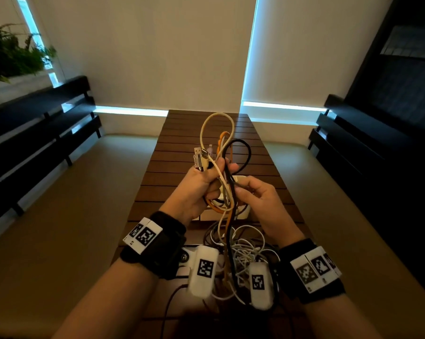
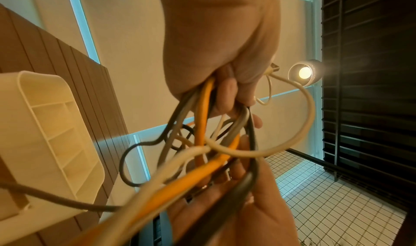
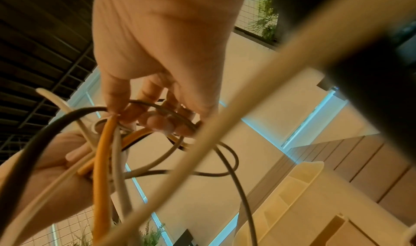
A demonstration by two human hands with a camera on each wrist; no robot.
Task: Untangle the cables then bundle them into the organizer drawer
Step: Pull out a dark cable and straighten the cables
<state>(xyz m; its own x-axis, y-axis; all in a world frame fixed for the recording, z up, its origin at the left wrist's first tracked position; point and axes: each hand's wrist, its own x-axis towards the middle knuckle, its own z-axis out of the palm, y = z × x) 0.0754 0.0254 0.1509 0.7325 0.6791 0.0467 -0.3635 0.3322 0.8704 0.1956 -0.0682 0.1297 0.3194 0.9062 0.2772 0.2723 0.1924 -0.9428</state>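
- The left hand (image 1: 194, 192) is raised over the slatted wooden table (image 1: 206, 152); its fingers are curled round a bunch of cables (image 1: 227, 172), so its grip is a closed fist on the bunch; two USB plugs (image 1: 201, 159) stick up just beside its thumb
- The right hand (image 1: 263, 201) is close beside it, palm toward the wearer; thumb and fingers are curled onto the strands just below the left hand's hold; the dark cable (image 1: 241, 148) seems to pass between them, though the wrist view is blurred
- Above the hands a cream cable (image 1: 217, 118) rises in a tall loop; an orange cable (image 1: 223, 137) and the dark one loop lower, next to it
- Below the hands the strands hang into a loose heap of white and dark cables (image 1: 245, 250) on the near end of the table, between the two wrists
- The organizer drawer (image 2: 54, 136), cream plastic with dividers, sits on the table just behind the hands; its compartments show no cables in the wrist views
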